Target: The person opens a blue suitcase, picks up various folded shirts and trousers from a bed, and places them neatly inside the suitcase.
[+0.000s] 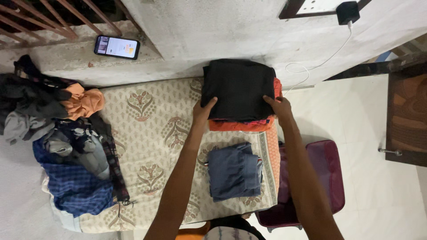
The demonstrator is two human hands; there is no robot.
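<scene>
A folded black garment (239,87) lies on top of a stack of folded orange and red clothes (242,125) at the far right end of a patterned mattress (151,133). My left hand (203,110) grips the black garment's near left corner. My right hand (279,106) holds its near right corner. Both arms reach out over the mattress. A folded blue-grey garment (233,171) lies closer to me, between my forearms.
A heap of unfolded clothes (62,138) covers the mattress's left end. A lit phone (117,47) rests on the ledge by the wall. A maroon bag (320,182) sits on the floor at right, near a wooden door (407,118). A white charger cable (320,62) hangs from a plug.
</scene>
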